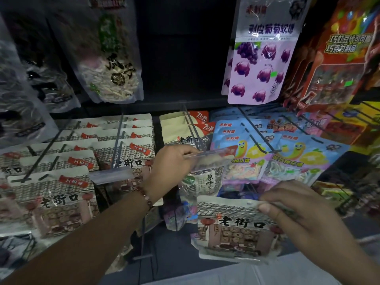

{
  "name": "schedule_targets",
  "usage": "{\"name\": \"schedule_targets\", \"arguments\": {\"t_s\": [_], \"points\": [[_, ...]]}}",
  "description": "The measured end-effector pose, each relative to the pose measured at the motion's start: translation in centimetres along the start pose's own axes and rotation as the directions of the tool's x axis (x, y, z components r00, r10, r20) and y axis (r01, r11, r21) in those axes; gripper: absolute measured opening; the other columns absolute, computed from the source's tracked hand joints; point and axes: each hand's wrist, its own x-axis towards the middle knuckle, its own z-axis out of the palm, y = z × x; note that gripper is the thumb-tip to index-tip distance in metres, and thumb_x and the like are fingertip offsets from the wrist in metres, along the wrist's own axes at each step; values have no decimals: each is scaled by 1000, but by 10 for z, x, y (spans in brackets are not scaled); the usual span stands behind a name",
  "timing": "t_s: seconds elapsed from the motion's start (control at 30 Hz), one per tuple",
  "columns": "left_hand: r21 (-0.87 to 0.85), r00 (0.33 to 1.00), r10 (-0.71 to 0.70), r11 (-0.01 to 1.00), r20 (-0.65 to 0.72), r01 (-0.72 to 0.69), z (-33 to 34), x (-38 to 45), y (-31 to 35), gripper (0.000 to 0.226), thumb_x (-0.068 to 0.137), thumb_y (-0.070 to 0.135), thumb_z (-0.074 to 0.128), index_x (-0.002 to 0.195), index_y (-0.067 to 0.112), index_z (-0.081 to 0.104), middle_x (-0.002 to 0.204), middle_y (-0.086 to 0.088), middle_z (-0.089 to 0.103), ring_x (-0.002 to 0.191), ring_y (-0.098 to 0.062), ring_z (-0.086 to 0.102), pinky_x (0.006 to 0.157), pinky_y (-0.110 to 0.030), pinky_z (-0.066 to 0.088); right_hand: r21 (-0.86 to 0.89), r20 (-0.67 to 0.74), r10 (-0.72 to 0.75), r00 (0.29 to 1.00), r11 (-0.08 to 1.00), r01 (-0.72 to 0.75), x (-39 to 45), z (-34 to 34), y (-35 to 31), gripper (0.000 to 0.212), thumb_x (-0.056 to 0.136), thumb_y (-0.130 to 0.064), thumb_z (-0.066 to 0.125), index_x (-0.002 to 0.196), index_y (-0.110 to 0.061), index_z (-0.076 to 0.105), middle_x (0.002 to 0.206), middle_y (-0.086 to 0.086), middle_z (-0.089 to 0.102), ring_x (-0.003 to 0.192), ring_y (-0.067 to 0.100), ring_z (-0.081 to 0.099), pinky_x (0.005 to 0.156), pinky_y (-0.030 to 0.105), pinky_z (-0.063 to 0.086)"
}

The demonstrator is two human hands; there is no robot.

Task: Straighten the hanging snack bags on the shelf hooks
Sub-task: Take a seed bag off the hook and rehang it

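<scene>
My right hand point(298, 210) pinches the top edge of a loose white snack bag point(232, 231) with a roof-tile print, held free of the hooks at lower centre. My left hand point(172, 163) reaches to the middle hook point(193, 130) and grips the clear label strip point(213, 154) at its tip, over a hanging sunflower-seed bag point(203, 179). Rows of matching white bags point(53, 194) hang on hooks to the left.
Blue and pink marshmallow bags point(287, 159) hang on hooks to the right. Above hang a purple grape-candy bag point(265, 58), a seed bag point(111, 58) and red chocolate packs point(337, 64). The dark shelf back shows between them.
</scene>
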Motion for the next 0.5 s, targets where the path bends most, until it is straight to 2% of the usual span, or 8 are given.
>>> {"name": "schedule_targets", "arguments": {"t_s": [0.13, 0.23, 0.3, 0.37, 0.43, 0.5], "points": [[84, 998, 16, 996, 56, -21, 0, 6, 10, 13, 86, 37, 73, 85, 24, 76, 66, 6, 70, 48, -18, 64, 42, -30, 47, 12, 5, 0, 1000, 1000, 0, 3, 3, 6, 20, 94, -49, 51, 92, -37, 66, 89, -26, 57, 86, -1, 55, 73, 20, 40], [20, 998, 9, 1000, 68, -11, 1, 1, 4, 17, 88, 41, 71, 92, 25, 76, 64, 6, 69, 44, -16, 58, 42, -32, 45, 17, -1, 9, 1000, 1000, -9, 3, 5, 10, 18, 94, -49, 50, 93, -39, 65, 91, -27, 57, 88, -1, 55, 71, 21, 41], [-44, 999, 5, 999, 42, -3, 1, -6, -2, 13, 89, 37, 71, 96, 28, 77, 66, 11, 70, 44, -17, 58, 40, -35, 46, 39, -7, 19, 1000, 999, -19, 2, 6, 12, 17, 93, -49, 50, 93, -40, 64, 91, -25, 58, 88, 0, 55, 70, 24, 42], [-108, 999, -33, 994, -12, 32, -1, -8, -6, 8, 87, 32, 75, 94, 30, 77, 75, 16, 72, 52, -19, 63, 44, -38, 50, 48, -2, 23, 1000, 999, -23, 0, 9, 13, 17, 94, -50, 50, 93, -40, 64, 89, -24, 58, 86, 0, 55, 69, 25, 43], [-158, 995, -94, 983, -17, 90, -1, -5, -7, 10, 83, 24, 78, 91, 31, 78, 79, 15, 74, 55, -16, 63, 47, -33, 48, 45, 13, 23, 1000, 999, -24, -1, 12, 14, 17, 94, -51, 50, 94, -41, 63, 88, -22, 59, 84, 0, 55, 69, 23, 41], [-189, 994, -111, 976, 1, 109, -1, -1, -4, 16, 81, 16, 78, 86, 31, 78, 78, 13, 74, 61, -23, 67, 51, -41, 54, 48, 32, 27, 999, 998, -29, -2, 15, 14, 18, 95, -53, 49, 94, -42, 62, 87, -21, 59, 85, 1, 54, 70, 22, 40]]}}
